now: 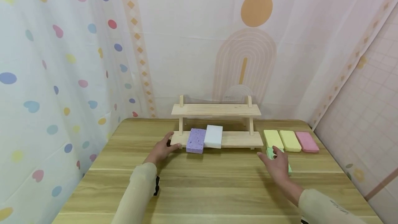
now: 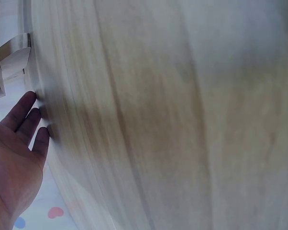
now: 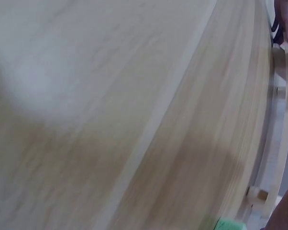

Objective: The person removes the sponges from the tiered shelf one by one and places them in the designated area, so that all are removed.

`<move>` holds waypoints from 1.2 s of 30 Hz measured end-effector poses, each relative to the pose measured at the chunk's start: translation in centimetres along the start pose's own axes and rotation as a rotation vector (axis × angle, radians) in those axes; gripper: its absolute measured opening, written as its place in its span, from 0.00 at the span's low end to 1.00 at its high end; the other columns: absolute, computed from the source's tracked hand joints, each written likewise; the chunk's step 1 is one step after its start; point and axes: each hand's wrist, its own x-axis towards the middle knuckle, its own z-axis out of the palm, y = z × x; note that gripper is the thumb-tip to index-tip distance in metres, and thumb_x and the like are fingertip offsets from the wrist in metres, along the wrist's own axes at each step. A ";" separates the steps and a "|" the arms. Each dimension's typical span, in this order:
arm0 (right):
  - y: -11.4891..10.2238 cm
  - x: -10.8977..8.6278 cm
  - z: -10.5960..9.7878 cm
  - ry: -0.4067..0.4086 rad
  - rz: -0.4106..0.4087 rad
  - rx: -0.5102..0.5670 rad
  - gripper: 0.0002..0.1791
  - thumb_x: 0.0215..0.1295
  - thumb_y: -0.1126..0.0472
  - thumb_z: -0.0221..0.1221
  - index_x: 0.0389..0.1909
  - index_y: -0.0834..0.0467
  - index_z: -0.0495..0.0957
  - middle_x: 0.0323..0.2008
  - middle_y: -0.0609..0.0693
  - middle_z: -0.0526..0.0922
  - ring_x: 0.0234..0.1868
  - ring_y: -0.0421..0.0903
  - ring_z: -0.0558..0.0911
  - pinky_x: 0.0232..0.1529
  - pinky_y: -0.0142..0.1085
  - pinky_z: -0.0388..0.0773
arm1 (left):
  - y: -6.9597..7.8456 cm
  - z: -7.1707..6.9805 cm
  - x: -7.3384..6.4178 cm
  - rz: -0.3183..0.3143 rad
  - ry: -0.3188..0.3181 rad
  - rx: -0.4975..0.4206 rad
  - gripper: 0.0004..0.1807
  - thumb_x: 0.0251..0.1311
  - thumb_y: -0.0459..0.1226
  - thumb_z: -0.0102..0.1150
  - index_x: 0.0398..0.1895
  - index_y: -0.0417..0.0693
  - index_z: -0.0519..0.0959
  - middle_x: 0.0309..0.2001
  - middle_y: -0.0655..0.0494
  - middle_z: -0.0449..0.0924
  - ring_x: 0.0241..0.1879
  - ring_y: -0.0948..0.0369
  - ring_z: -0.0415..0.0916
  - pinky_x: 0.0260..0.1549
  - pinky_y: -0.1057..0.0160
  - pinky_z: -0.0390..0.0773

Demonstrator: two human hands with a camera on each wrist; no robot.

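My left hand (image 1: pixel 161 149) is at the left end of a two-tier wooden shelf (image 1: pixel 237 139), thumb by the front edge of the lower board. In the left wrist view its fingers (image 2: pixel 27 120) are spread, tips close to the tabletop. A purple sponge (image 1: pixel 196 141) and a white sponge (image 1: pixel 213 136) lean side by side on that lower board. Over a green sponge (image 1: pixel 269 153) my right hand (image 1: pixel 278 166) hovers, thumb and fingers apart, partly hiding it. Only a green corner and the edge of the hand show in the right wrist view.
Right of the shelf, two yellow sponges (image 1: pixel 273 139) (image 1: pixel 290 141) and a pink sponge (image 1: pixel 307 142) lie in a row on the wooden table (image 1: pixel 217 189). Patterned curtains (image 1: pixel 186 61) hang behind and at the sides. The upper board (image 1: pixel 216 109) stands above the lower one.
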 end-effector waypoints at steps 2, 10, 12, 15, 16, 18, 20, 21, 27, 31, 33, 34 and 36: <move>-0.3 0.1 0.6 -0.005 0.005 0.014 0.48 0.65 0.49 0.65 0.73 0.73 0.53 0.68 0.72 0.57 0.64 0.67 0.62 0.60 0.57 0.68 | 0.0 0.0 0.0 -0.002 0.000 0.001 0.50 0.63 0.64 0.56 0.80 0.56 0.47 0.73 0.32 0.55 0.70 0.34 0.54 0.64 0.34 0.58; -2.0 0.5 2.7 0.009 -0.035 0.072 0.46 0.64 0.51 0.66 0.72 0.73 0.55 0.67 0.68 0.60 0.65 0.64 0.62 0.63 0.56 0.65 | -0.1 -0.1 -0.1 -0.001 0.009 0.009 0.50 0.63 0.64 0.55 0.80 0.55 0.46 0.74 0.32 0.54 0.70 0.34 0.54 0.64 0.33 0.58; -2.5 0.5 3.3 0.012 -0.048 0.096 0.45 0.64 0.52 0.66 0.72 0.71 0.56 0.66 0.67 0.60 0.65 0.63 0.61 0.63 0.55 0.64 | -0.1 -0.1 -0.1 0.000 0.009 0.003 0.50 0.63 0.64 0.56 0.80 0.55 0.46 0.74 0.32 0.54 0.70 0.34 0.54 0.64 0.34 0.58; -3.3 0.4 4.2 0.015 -0.055 0.110 0.45 0.65 0.51 0.66 0.73 0.69 0.56 0.65 0.66 0.60 0.63 0.61 0.62 0.60 0.52 0.66 | -0.2 -0.1 0.0 0.000 0.009 0.000 0.51 0.62 0.64 0.56 0.80 0.55 0.47 0.73 0.32 0.55 0.70 0.34 0.54 0.64 0.33 0.58; -3.5 0.4 4.4 0.014 -0.057 0.113 0.45 0.65 0.51 0.66 0.73 0.68 0.56 0.65 0.66 0.60 0.62 0.60 0.63 0.59 0.51 0.67 | -0.2 -0.1 0.0 0.000 0.009 -0.002 0.51 0.62 0.64 0.56 0.80 0.55 0.47 0.73 0.32 0.55 0.70 0.34 0.54 0.64 0.34 0.58; -3.9 0.5 5.0 0.019 -0.067 0.114 0.44 0.64 0.51 0.66 0.73 0.68 0.57 0.65 0.66 0.61 0.61 0.59 0.64 0.58 0.51 0.68 | -0.2 -0.1 0.0 0.001 0.008 -0.004 0.51 0.61 0.65 0.56 0.80 0.55 0.47 0.73 0.32 0.55 0.70 0.34 0.54 0.64 0.34 0.58; -4.3 0.6 5.6 0.031 -0.080 0.113 0.44 0.64 0.51 0.66 0.72 0.68 0.58 0.65 0.66 0.62 0.60 0.59 0.65 0.58 0.51 0.68 | -0.2 -0.1 0.1 -0.002 0.008 -0.011 0.51 0.61 0.65 0.57 0.80 0.56 0.47 0.74 0.33 0.55 0.71 0.35 0.54 0.65 0.35 0.58; -4.5 0.6 6.0 0.041 -0.088 0.111 0.44 0.64 0.51 0.67 0.72 0.68 0.58 0.64 0.65 0.62 0.60 0.60 0.65 0.58 0.52 0.68 | -0.2 0.0 0.1 0.000 0.009 -0.010 0.51 0.61 0.65 0.57 0.80 0.55 0.47 0.74 0.33 0.55 0.71 0.35 0.54 0.65 0.34 0.58; -5.6 0.9 8.6 0.096 -0.098 0.142 0.43 0.62 0.51 0.68 0.71 0.67 0.61 0.64 0.65 0.64 0.62 0.61 0.65 0.58 0.53 0.69 | -0.2 0.1 0.1 0.001 0.013 0.005 0.51 0.62 0.64 0.56 0.80 0.54 0.47 0.73 0.32 0.56 0.70 0.35 0.55 0.65 0.35 0.58; -6.2 1.1 10.3 0.117 -0.086 0.164 0.43 0.61 0.51 0.68 0.71 0.66 0.62 0.63 0.63 0.65 0.61 0.60 0.66 0.58 0.53 0.69 | -0.1 0.1 0.1 -0.002 0.012 0.001 0.50 0.63 0.63 0.57 0.80 0.54 0.47 0.73 0.33 0.56 0.71 0.35 0.54 0.65 0.36 0.57; -6.6 1.2 11.1 0.122 -0.076 0.170 0.43 0.61 0.50 0.68 0.71 0.66 0.62 0.63 0.62 0.65 0.61 0.59 0.66 0.58 0.52 0.69 | -0.1 0.1 0.0 0.001 0.015 0.000 0.50 0.63 0.63 0.57 0.80 0.54 0.47 0.73 0.33 0.55 0.71 0.35 0.53 0.66 0.35 0.57; -6.7 1.2 11.4 0.126 -0.072 0.172 0.43 0.61 0.50 0.68 0.71 0.65 0.62 0.63 0.62 0.65 0.61 0.59 0.66 0.59 0.52 0.69 | -0.1 0.1 0.0 0.005 0.015 0.001 0.50 0.63 0.63 0.57 0.80 0.53 0.47 0.74 0.33 0.55 0.71 0.35 0.53 0.66 0.35 0.57; -7.2 1.3 12.0 0.134 -0.059 0.177 0.43 0.61 0.49 0.68 0.71 0.65 0.63 0.63 0.62 0.65 0.61 0.60 0.67 0.60 0.52 0.69 | -0.1 0.1 0.0 0.007 0.016 0.003 0.50 0.64 0.63 0.56 0.80 0.53 0.47 0.74 0.33 0.54 0.71 0.35 0.53 0.66 0.35 0.57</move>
